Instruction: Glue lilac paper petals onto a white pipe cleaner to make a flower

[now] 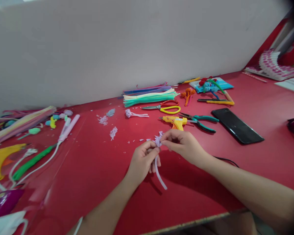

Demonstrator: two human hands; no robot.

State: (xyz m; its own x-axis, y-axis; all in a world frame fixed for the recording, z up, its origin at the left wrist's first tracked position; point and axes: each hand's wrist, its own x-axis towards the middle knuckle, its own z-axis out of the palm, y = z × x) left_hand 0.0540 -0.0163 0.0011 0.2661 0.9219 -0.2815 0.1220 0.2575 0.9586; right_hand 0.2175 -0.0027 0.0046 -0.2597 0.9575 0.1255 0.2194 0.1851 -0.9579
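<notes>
My left hand (145,156) is closed on a lilac pipe cleaner flower (158,141), pinching it just below its ruffled head. Its pale stem (159,174) hangs down past my fingers toward the table's front edge. From the right, my right hand (182,143) pinches the side of the flower head between thumb and fingertips. Small lilac clippings lie just left of the head. Behind my hands is a yellow glue gun (175,121), and to its left a finished-looking lilac flower piece (136,114) lies on its side.
Scissors (170,107), teal-handled pliers (202,121) and a black phone (237,125) lie right of centre on the red table (93,182). Bundled pipe cleaners (150,98) rest against the grey wall. A pink curling-iron-like tool (70,127) with a white cord lies left, among more pipe cleaners (19,125).
</notes>
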